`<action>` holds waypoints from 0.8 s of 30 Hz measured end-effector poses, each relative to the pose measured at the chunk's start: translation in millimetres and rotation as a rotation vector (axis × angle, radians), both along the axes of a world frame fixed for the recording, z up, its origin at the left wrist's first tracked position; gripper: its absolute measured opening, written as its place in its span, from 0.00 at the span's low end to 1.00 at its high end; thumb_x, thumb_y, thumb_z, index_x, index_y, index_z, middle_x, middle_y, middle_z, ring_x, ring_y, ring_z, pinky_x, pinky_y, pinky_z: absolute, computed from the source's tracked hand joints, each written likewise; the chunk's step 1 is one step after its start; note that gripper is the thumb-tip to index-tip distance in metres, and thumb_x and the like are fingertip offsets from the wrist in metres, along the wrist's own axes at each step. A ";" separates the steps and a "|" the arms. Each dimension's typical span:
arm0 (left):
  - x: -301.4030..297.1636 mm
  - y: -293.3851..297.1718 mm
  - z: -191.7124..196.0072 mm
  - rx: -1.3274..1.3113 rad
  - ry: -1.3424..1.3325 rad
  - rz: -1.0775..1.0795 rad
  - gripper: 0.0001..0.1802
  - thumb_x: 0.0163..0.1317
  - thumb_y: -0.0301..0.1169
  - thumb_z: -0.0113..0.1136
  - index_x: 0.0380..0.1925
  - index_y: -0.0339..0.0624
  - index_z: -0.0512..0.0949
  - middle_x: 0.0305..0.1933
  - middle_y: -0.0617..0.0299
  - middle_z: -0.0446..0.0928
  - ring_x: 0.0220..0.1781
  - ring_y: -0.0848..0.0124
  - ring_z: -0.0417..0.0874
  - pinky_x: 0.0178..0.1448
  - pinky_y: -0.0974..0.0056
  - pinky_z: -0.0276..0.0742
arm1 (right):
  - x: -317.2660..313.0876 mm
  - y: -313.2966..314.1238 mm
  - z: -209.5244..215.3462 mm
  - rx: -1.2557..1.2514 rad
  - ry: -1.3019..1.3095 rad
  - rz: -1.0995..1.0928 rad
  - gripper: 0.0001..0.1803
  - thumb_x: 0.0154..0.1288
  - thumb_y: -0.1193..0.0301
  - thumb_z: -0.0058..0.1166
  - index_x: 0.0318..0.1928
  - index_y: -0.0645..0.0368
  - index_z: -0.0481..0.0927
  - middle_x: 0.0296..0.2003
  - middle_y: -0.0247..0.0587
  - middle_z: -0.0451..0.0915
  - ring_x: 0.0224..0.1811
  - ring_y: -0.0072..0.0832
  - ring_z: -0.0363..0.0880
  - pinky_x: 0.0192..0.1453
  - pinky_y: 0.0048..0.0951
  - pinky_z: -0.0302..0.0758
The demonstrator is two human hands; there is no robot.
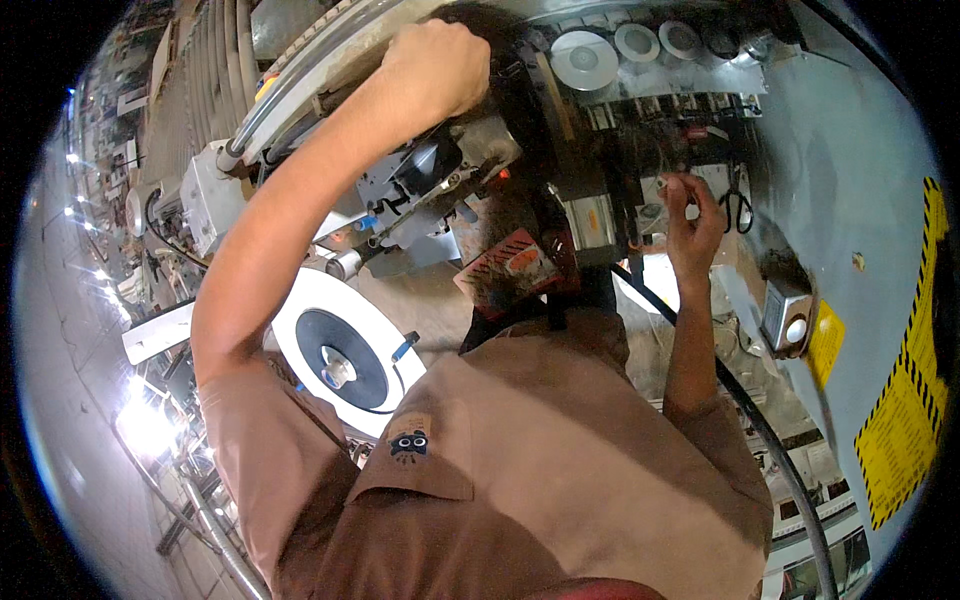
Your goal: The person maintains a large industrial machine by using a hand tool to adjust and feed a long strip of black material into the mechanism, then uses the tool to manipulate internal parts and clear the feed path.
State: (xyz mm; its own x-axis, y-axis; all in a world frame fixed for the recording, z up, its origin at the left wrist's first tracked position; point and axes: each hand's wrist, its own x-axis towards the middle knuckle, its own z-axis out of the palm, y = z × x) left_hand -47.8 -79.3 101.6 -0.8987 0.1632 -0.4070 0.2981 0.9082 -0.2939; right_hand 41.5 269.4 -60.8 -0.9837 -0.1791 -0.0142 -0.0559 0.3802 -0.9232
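Note:
My left hand (437, 66) is raised at the far top, its fingers curled into a fist beside a dark part of the machine. Whatever lies inside the fist is hidden. Lower and to the right, my right hand (692, 215) has its thumb and fingers pinched together. A tiny thing shows at the fingertips, too small to name. Close by that hand, black-handled scissors (737, 207) hang against the machine. Between my arms sit a metal mechanism (440, 190) with rods and a blue fitting, and a reddish plate (512, 268) with stripes.
A white reel (292, 340) with a dark centre stands by my left elbow. Round white discs (584, 60) line the far top. A black hose (765, 410) runs down past my right arm. At right are a metal box (786, 318) and a grey panel (860, 190) with yellow labels.

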 end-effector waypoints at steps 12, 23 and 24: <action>-28.4 26.3 -14.4 -0.021 0.026 -0.007 0.10 0.60 0.30 0.61 0.28 0.39 0.89 0.33 0.44 0.87 0.39 0.50 0.91 0.42 0.47 0.87 | 8.6 15.8 -19.6 -0.031 -0.037 -0.101 0.17 0.77 0.58 0.59 0.48 0.60 0.87 0.36 0.42 0.89 0.37 0.29 0.89 0.37 0.31 0.81; -27.4 10.4 -30.1 0.024 -0.037 0.144 0.10 0.61 0.32 0.63 0.27 0.37 0.88 0.35 0.42 0.87 0.41 0.48 0.91 0.46 0.47 0.88 | 11.3 13.8 -11.1 -0.027 -0.010 -0.093 0.16 0.77 0.58 0.60 0.49 0.59 0.87 0.37 0.41 0.90 0.37 0.29 0.88 0.35 0.31 0.80; -23.3 9.4 -24.9 0.045 -0.056 0.168 0.09 0.60 0.32 0.64 0.29 0.38 0.89 0.36 0.42 0.87 0.41 0.48 0.91 0.45 0.48 0.88 | 11.9 14.4 -11.4 -0.002 -0.019 -0.098 0.16 0.77 0.58 0.60 0.49 0.59 0.87 0.37 0.41 0.90 0.37 0.29 0.88 0.35 0.30 0.79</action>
